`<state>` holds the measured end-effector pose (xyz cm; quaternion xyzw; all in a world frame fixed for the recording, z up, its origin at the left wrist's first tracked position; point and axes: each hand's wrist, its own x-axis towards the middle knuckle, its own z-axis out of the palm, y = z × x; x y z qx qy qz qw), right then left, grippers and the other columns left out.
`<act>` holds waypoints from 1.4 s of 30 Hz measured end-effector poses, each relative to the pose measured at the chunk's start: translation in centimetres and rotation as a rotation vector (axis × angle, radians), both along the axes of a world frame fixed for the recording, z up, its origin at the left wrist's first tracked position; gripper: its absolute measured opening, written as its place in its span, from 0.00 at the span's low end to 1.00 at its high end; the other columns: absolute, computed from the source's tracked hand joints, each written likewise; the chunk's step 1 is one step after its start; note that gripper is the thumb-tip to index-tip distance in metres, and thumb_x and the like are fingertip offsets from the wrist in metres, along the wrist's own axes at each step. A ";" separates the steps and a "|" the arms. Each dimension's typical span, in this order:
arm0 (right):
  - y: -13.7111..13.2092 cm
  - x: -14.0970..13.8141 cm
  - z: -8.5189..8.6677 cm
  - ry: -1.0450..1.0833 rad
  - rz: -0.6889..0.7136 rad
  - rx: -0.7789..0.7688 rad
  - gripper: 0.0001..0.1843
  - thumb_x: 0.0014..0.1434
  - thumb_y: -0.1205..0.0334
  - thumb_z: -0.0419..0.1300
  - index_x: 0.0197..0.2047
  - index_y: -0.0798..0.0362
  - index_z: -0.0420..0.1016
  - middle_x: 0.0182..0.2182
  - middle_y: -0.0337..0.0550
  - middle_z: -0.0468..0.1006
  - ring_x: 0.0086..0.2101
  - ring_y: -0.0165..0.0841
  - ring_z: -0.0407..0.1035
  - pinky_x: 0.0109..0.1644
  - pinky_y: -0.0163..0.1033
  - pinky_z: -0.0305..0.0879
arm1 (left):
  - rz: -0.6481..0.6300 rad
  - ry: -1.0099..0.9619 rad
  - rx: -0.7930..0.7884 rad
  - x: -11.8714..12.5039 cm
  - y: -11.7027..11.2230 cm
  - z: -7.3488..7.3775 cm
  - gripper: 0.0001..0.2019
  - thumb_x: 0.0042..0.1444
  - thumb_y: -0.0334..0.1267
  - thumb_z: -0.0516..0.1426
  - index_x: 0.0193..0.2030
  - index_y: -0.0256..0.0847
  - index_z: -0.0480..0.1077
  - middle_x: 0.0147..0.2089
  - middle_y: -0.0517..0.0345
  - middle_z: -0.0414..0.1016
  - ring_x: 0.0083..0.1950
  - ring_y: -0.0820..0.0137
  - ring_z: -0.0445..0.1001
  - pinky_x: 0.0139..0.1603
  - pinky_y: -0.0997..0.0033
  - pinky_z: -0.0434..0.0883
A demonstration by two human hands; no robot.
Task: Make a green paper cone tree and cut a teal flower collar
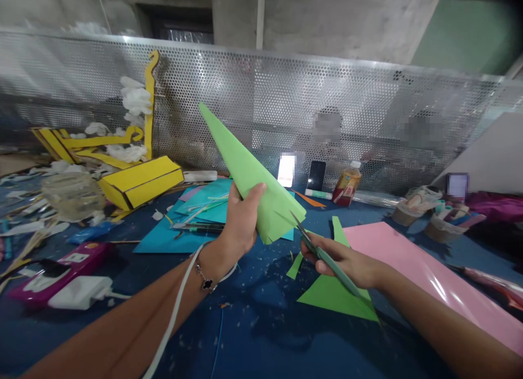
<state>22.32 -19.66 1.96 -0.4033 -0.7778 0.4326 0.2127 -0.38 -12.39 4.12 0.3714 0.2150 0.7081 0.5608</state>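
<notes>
My left hand (242,218) is closed around a light green paper cone (249,175), holding it up with its tip pointing up and to the left. Green-handled scissors (322,256) are gripped in my right hand (347,262), and their blades touch the cone's lower right edge. Green paper offcuts (337,294) lie on the blue table surface (253,335) under my right hand.
A pink sheet (417,270) lies at the right, teal sheets (192,215) behind my left hand. A yellow cardboard model (139,185), two phones (316,175), a bottle (346,187) and small baskets (443,224) stand before a perforated metal screen (368,112). A pink device (61,270) sits at left.
</notes>
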 end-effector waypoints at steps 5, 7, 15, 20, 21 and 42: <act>0.0 0.1 0.2 -0.010 0.001 -0.019 0.33 0.61 0.29 0.60 0.49 0.51 0.67 0.44 0.44 0.66 0.44 0.39 0.63 0.51 0.47 0.66 | -0.009 0.035 0.000 0.0 0.1 -0.4 0.25 0.50 0.42 0.71 0.53 0.45 0.68 0.45 0.56 0.81 0.42 0.61 0.81 0.46 0.59 0.80; 0.0 0.1 0.1 -0.006 0.003 -0.023 0.32 0.61 0.29 0.60 0.49 0.51 0.67 0.44 0.44 0.66 0.45 0.40 0.63 0.51 0.47 0.65 | -0.007 0.043 0.004 0.0 0.2 -0.4 0.25 0.50 0.42 0.70 0.53 0.44 0.69 0.45 0.56 0.81 0.42 0.61 0.81 0.46 0.60 0.80; 0.1 -0.4 0.5 -0.014 -0.022 0.037 0.27 0.65 0.33 0.58 0.41 0.53 0.67 0.35 0.39 0.64 0.35 0.33 0.59 0.41 0.40 0.60 | -0.005 0.041 0.006 -0.1 0.2 -0.3 0.25 0.51 0.42 0.70 0.53 0.43 0.69 0.45 0.55 0.80 0.41 0.61 0.81 0.44 0.60 0.80; 0.0 -0.7 0.9 -0.092 -0.059 0.082 0.30 0.65 0.31 0.56 0.35 0.53 0.65 0.31 0.37 0.63 0.32 0.32 0.57 0.38 0.40 0.56 | -0.005 0.043 0.019 -0.1 0.4 -0.4 0.25 0.51 0.42 0.70 0.53 0.44 0.68 0.45 0.55 0.80 0.42 0.61 0.81 0.44 0.60 0.80; 0.0 -0.7 1.0 -0.103 -0.066 0.083 0.30 0.65 0.30 0.56 0.35 0.53 0.65 0.31 0.37 0.63 0.32 0.32 0.57 0.38 0.40 0.56 | -0.003 0.046 0.021 -0.1 0.4 -0.5 0.25 0.51 0.42 0.70 0.53 0.44 0.68 0.45 0.55 0.80 0.42 0.61 0.81 0.43 0.60 0.80; 0.3 -0.6 0.7 -0.191 -0.098 0.132 0.31 0.66 0.30 0.53 0.33 0.52 0.64 0.27 0.37 0.64 0.29 0.31 0.57 0.33 0.38 0.55 | -0.015 0.066 0.041 -0.3 0.5 -0.6 0.25 0.52 0.45 0.70 0.53 0.46 0.68 0.48 0.54 0.80 0.45 0.59 0.81 0.46 0.59 0.80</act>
